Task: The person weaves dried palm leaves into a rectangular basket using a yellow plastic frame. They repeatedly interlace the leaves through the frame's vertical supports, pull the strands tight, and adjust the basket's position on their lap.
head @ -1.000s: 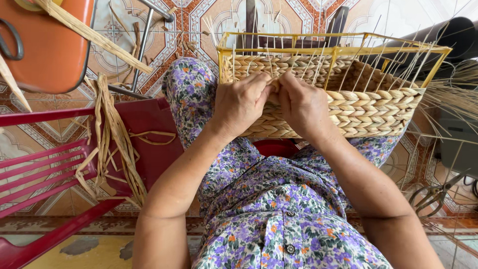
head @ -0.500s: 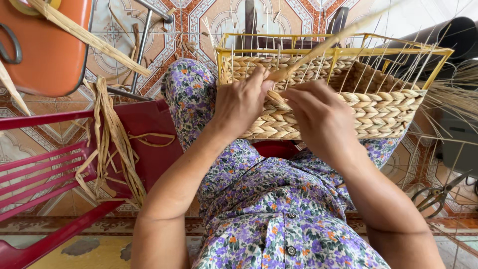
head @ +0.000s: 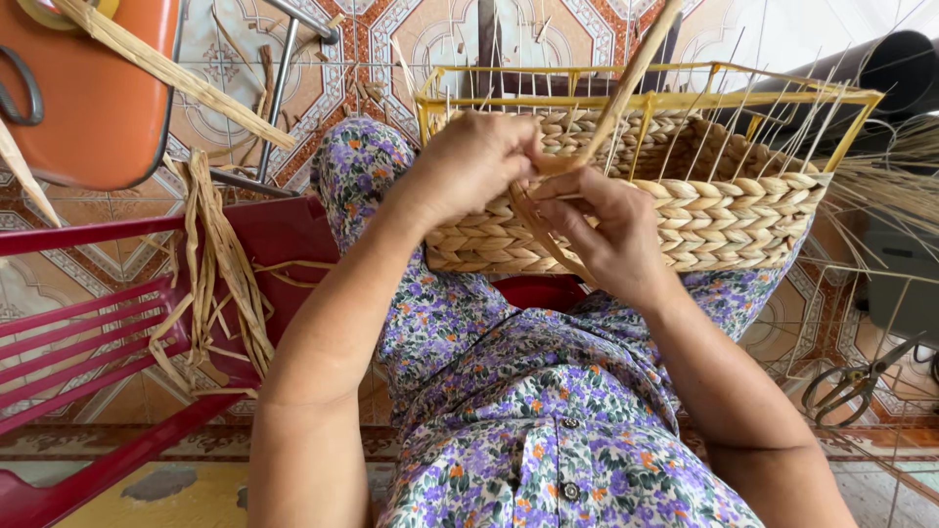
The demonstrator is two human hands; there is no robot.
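- Our left hand (head: 474, 166) rests closed against the woven basket's (head: 714, 210) near wall — the basket sits on our lap.
- Our right hand (head: 602, 230) pinches a flat straw strand (head: 626, 88), which rises past the yellow wire frame (head: 646, 100).
- Loose straw (head: 220, 274) drapes over the red chair (head: 88, 323).

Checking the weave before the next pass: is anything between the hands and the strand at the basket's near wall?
Nothing visible. The left hand and right hand both already pinch the flat strand against the woven basket. Only the thin upright stakes stand close behind, inside the yellow frame.
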